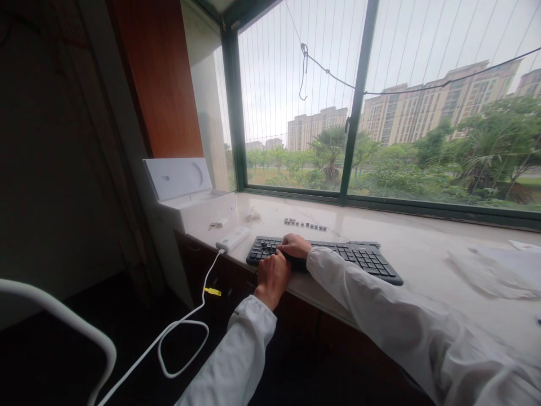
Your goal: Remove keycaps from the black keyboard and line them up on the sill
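Observation:
A black keyboard (372, 262) lies on the pale marble-patterned sill. Over its left part, some keys look raised or missing, though the detail is too small to be sure. My left hand (274, 276) is closed at the keyboard's front edge, its fingertips against the keys. My right hand (296, 246) reaches across from the right, fingers pinched together at the same spot and almost touching the left. Whatever sits between the fingers of either hand is hidden. Behind the keyboard, several small loose keycaps (310, 225) stand in short rows.
At the left stand an opened white box (203, 211) and a white power strip (232, 239) whose cable (205, 287) hangs off the edge with a yellow tag (212, 291). Crumpled clear plastic (490, 273) lies at the right. A window (296, 141) rises behind the sill.

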`<state>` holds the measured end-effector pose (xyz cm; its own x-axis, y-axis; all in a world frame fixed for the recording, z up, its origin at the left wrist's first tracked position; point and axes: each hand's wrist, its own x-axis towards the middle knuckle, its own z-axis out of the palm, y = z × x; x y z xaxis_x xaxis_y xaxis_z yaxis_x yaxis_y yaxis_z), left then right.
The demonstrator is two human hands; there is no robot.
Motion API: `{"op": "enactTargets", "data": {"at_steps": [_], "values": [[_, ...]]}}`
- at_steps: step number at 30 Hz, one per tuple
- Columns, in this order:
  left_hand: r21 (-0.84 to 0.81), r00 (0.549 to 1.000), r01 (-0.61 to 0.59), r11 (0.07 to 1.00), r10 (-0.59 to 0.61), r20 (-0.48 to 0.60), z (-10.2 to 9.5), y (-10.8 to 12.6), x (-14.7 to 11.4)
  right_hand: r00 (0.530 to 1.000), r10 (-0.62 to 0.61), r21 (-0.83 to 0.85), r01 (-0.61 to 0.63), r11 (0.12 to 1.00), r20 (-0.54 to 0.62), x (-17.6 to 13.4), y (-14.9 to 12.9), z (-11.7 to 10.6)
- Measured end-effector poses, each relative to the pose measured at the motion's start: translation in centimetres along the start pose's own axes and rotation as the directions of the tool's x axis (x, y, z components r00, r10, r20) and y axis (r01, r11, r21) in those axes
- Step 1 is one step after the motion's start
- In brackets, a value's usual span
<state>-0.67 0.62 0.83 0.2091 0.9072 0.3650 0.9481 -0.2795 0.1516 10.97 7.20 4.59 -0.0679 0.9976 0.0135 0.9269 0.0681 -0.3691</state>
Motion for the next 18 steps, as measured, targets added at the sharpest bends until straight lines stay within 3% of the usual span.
{"op": "enactTargets", "data": {"at_steps": [18], "values": [[0.02,0.997,0.039,0.999,-0.038,-0.067,0.3,-0.1,-0.7,1.0,-0.015,-0.016,0.016,1.0,0.007,0.2,0.1,-0.2]]}}
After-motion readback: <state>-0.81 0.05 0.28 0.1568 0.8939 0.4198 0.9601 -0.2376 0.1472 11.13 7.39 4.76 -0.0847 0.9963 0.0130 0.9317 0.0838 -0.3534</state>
